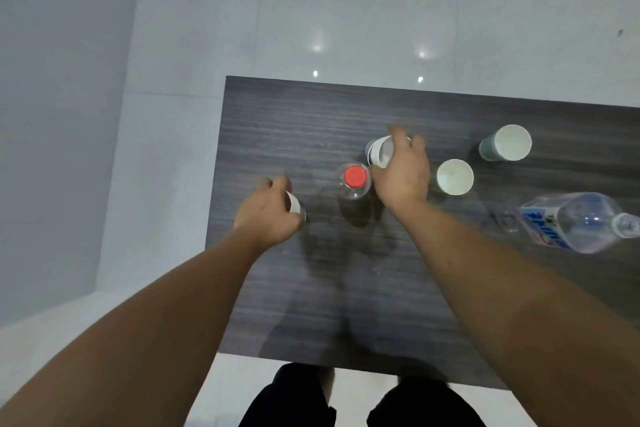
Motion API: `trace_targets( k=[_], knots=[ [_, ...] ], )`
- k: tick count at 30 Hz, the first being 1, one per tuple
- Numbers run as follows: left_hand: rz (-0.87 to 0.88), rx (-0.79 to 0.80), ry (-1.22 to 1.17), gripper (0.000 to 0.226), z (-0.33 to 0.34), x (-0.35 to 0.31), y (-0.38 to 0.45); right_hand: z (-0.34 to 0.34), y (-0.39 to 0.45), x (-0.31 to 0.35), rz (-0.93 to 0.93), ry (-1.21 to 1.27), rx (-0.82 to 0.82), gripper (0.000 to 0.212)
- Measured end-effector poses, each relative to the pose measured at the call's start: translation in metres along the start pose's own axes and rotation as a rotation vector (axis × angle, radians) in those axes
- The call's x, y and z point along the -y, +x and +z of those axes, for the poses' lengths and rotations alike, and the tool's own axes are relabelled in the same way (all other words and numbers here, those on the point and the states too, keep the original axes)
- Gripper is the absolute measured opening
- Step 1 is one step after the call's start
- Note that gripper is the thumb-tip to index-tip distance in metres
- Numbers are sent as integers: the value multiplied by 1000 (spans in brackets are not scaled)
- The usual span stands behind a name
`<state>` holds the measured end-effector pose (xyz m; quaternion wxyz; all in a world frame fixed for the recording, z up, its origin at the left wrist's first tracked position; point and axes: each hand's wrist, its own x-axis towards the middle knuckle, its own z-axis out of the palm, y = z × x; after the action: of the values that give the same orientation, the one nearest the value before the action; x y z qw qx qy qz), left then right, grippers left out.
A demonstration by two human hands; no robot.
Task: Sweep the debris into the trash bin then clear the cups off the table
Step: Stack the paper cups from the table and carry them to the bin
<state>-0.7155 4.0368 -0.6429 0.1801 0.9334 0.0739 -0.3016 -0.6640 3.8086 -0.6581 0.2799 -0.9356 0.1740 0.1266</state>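
On the dark bench [277,121], the left hand [268,215] curls around a small paper cup [295,205] near the left edge. The right hand [401,172] grips a second cup [380,151], tilted, just behind a red-capped bottle [355,182]. Two more cups [454,177] stand upright to the right, near a clear bottle [581,222] lying on its side.

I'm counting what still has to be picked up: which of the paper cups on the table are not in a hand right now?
Two: the cup just right of the right hand, and the green-sided cup farther right. Each hand holds another cup.
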Motion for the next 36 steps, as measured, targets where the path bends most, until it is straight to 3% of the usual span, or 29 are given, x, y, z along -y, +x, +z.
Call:
trace_targets(
  k=[6, 13, 21, 27, 33, 36],
  knots=[
    [41, 16, -44, 48, 27, -22, -34, 7, -43, -40, -85, -180, 183, 67],
    [356, -3, 34, 54, 61, -102, -66, -25, -109, -120, 37, -217, 309, 67],
    [575, -181, -72, 60, 76, -204, -63, -60, -130, -187, 146, -194, 299, 72],
    [534, -182, 5, 61, 90, -235, -61, -67, -128, -203, 166, -135, 274, 71],
    [528, -280, -92, 60, 79, -273, -39, -73, -131, -213, 163, -134, 272, 73],
    [521, -220, -40, 58, 77, -302, -15, -73, -133, -217, 160, -98, 253, 71]
  ],
)
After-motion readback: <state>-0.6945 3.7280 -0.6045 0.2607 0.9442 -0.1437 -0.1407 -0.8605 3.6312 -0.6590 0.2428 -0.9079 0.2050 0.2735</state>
